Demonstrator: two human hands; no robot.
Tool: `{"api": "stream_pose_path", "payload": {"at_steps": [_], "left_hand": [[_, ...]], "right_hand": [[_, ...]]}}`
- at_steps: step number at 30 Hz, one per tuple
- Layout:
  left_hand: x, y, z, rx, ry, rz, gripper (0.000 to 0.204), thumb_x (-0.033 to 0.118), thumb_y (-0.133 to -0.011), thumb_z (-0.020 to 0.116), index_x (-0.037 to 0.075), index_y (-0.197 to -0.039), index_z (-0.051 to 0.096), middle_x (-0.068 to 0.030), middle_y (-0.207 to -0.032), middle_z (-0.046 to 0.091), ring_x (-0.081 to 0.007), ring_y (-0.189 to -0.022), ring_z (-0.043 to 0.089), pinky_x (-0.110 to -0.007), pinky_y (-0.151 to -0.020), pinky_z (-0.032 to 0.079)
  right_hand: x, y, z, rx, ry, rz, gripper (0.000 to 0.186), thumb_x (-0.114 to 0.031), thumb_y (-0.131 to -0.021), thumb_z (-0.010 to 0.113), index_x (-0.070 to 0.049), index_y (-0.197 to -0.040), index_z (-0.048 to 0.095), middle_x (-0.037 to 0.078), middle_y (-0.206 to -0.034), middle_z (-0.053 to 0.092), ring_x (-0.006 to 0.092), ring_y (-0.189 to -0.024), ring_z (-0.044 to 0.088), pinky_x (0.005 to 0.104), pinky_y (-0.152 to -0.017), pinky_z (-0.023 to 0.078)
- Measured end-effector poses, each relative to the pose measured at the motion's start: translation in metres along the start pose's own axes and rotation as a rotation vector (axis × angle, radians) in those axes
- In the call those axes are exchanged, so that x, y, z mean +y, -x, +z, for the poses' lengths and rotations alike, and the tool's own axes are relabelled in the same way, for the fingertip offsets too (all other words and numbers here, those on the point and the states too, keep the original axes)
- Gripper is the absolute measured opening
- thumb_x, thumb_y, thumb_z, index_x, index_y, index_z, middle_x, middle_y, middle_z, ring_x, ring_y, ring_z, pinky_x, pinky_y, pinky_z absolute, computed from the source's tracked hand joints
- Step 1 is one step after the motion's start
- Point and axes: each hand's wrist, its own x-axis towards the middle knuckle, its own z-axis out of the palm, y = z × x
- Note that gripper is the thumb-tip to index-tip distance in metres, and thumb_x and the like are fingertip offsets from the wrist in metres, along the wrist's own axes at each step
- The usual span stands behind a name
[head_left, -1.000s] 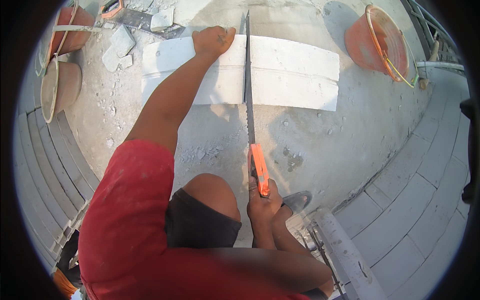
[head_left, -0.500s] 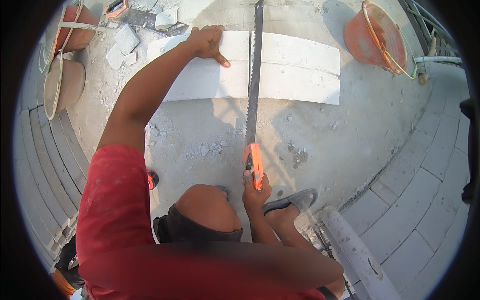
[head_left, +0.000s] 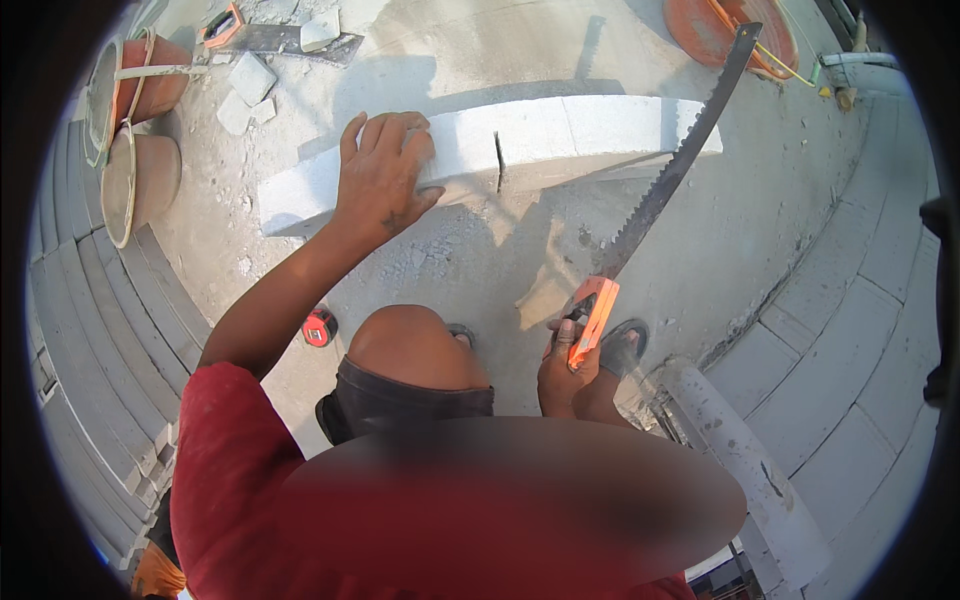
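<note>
A long white lightweight concrete block (head_left: pixel 610 125) is tipped up, its narrow face toward me, with a dark saw cut (head_left: pixel 499 160) partway through near its middle. My left hand (head_left: pixel 383 170) is closed over the block's upper edge, left of the cut, thumb on the near side. In my right hand (head_left: pixel 568 378) is a handsaw (head_left: pixel 668 185), gripped by its orange handle. The toothed blade slants up to the right, away from the cut, and crosses in front of the block's right end in this view.
Orange buckets (head_left: pixel 150 180) stand at the left, and another orange bucket (head_left: pixel 690 25) at the far right. A second handsaw (head_left: pixel 290 40) and broken block pieces (head_left: pixel 252 78) lie at the far left. A red tape measure (head_left: pixel 319 327) is near my knee; a white pipe (head_left: pixel 745 465) is at right.
The saw has come out of the cut and swung to the right with my right hand. My left hand has tipped the block up from lying flat.
</note>
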Motion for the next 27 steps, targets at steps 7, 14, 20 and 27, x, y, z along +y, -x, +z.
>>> {"api": "stream_pose_path", "payload": {"at_steps": [7,14,20,27], "left_hand": [[0.018,-0.016,-0.015,-0.263,0.153,-0.098,0.076,0.020,-0.054,0.079,0.009,-0.126,0.055,-0.0149,-0.127,0.059,-0.0323,-0.108,0.061,-0.040,-0.090,0.050],[0.021,-0.041,-0.051,-0.260,0.110,-0.224,0.080,0.020,-0.048,0.079,0.010,-0.125,0.060,-0.0131,-0.108,0.069,-0.0304,-0.097,0.066,-0.037,-0.084,0.053],[-0.017,-0.061,-0.065,-0.142,0.050,-0.232,0.078,0.019,-0.047,0.078,0.013,-0.123,0.060,-0.0126,-0.107,0.068,-0.0301,-0.097,0.066,-0.038,-0.084,0.052],[-0.062,-0.070,-0.031,-0.017,0.077,-0.158,0.076,0.018,-0.050,0.073,0.013,-0.124,0.058,-0.0105,-0.112,0.066,-0.0299,-0.104,0.062,-0.040,-0.090,0.047]], "right_hand": [[-0.032,0.023,-0.069,0.126,0.154,-0.072,0.018,-0.015,-0.089,0.071,0.000,-0.085,0.061,0.006,-0.071,0.066,0.0138,-0.057,0.059,0.0267,-0.056,0.047],[-0.048,0.030,-0.074,0.054,0.121,-0.325,0.013,-0.006,-0.082,0.074,0.002,-0.085,0.064,0.011,-0.069,0.061,0.0241,-0.055,0.059,0.0304,-0.055,0.046],[-0.082,0.030,-0.058,-0.105,0.170,-0.416,0.015,-0.009,-0.080,0.077,0.001,-0.083,0.066,0.011,-0.068,0.061,0.0211,-0.053,0.056,0.0299,-0.053,0.045],[-0.112,0.013,-0.021,-0.257,0.179,-0.490,0.021,-0.016,-0.082,0.078,-0.001,-0.082,0.062,0.007,-0.064,0.057,0.0163,-0.050,0.053,0.0286,-0.050,0.044]]}}
